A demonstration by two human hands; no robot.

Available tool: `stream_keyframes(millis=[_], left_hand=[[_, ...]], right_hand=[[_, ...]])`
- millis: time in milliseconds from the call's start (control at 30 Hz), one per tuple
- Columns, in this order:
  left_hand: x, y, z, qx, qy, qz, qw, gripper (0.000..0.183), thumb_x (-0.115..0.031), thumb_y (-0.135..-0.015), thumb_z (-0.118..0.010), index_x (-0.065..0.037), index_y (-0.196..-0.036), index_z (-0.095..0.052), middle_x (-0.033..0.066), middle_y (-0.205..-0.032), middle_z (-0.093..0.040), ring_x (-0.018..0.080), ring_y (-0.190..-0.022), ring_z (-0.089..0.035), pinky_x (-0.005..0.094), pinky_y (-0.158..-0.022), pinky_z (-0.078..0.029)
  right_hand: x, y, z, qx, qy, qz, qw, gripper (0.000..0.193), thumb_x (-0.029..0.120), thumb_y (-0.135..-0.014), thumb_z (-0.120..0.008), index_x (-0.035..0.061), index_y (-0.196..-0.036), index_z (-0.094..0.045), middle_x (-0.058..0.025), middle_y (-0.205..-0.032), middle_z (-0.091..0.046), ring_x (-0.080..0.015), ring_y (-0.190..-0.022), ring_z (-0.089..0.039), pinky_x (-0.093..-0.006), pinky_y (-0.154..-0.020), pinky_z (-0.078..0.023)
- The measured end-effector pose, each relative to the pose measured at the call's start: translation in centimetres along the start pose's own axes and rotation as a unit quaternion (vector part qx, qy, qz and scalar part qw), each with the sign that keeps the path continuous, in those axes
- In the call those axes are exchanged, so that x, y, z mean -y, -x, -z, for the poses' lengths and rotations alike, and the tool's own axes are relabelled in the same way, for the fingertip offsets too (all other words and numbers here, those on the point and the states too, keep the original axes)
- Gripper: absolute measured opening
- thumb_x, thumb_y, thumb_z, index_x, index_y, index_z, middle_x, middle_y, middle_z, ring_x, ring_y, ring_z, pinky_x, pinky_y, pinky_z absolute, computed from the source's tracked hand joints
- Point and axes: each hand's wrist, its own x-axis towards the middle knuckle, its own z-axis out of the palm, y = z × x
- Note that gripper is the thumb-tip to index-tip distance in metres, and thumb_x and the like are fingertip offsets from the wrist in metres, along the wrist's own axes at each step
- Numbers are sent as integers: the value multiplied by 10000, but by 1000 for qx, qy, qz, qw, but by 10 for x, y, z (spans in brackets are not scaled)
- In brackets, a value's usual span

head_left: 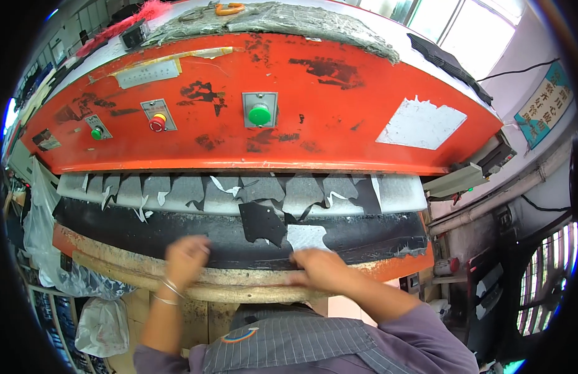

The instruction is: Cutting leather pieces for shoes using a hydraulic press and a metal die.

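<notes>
My right hand (320,269) has its fingers bent and closed over the lower edge of a light grey cut piece (306,237) of sheet material. That piece lies on the black mat (170,230). A dark cut piece (262,223) with a notched outline lies beside it, to the left. My left hand (188,257) is over the mat's near edge, left of both pieces and apart from them. Motion smears its fingers, so whether it holds anything is not visible. Behind the mat runs a pale sheet (158,189) with curved dark outlines and several loose strips.
A large red press machine (351,124) spans the far side, with a big green button (259,115) and a red button (157,123). A worn wooden edge (220,288) runs in front of me. Clear plastic bags (102,327) hang at the left.
</notes>
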Motion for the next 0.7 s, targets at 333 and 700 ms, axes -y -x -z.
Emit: stream_keyframes(millis=[333, 700], left_hand=[[-64, 70, -124, 73, -90, -127, 985, 142, -208, -770, -640, -84, -745, -707, 89, -734, -639, 296, -715, -581, 401, -666, -489], [-95, 83, -149, 293, -91, -74, 949, 250, -292, -843, -631, -72, -925, -715, 132, -965, -679, 300, -999, -620, 385, -871, -481]], right_hand=[[-19, 62, -73, -132, 103, 21, 986, 449, 216, -594, -805, 44, -954, -599, -109, -896, -587, -291, -898, -584, -382, -753, -496], [-61, 55, -17, -167, -52, -35, 984, 629, 550, -789, -662, 19, -1123, -615, -185, -1125, -636, -378, -1048, -586, -454, -885, -475]])
